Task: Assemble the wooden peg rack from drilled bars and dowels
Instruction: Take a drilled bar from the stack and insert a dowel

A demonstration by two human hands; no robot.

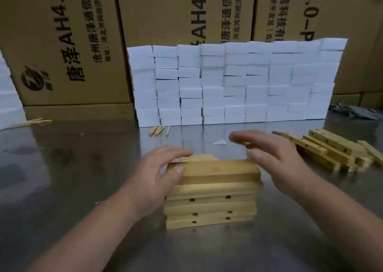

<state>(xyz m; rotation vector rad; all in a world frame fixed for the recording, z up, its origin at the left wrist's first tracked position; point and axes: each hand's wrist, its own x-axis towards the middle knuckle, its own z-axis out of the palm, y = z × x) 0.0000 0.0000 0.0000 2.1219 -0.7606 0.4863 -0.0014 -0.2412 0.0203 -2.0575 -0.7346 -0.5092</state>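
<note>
In the near middle of the shiny grey metal table (72, 168) stands a stack of pale wooden bars with drilled holes (213, 189), laid flat one on another with their long sides running left to right. Pairs of round holes show on the near faces of the lower bars. The bars are not quite flush, and the upper ones sit slightly further right than the lowest.

The left hand (157, 174) is at the stack's left end. Its thumb presses the near face of the upper bars and its fingers curve over the top edge towards the far side, so that it grips the top of the stack there.

The right hand (275, 155) is over the stack's right end and is blurred. Its fingers are stretched out straight and close together, pointing left above the far edge. Its thumb tip lies near the top right corner. Whether it touches the wood cannot be told.

To the right, well apart from the stack, lies a loose heap of the same drilled wooden bars (331, 151), crossing one another at angles.

On the far side, a few short pale wooden dowels (158, 130) lie at the foot of a wall of stacked small white boxes (238, 81). More thin dowels (35, 121) lie at the far left. A small white paper scrap (220, 142) rests on the table between the box wall and the stack. Behind everything stand large brown cardboard cartons with black printed lettering (62, 44).
</note>
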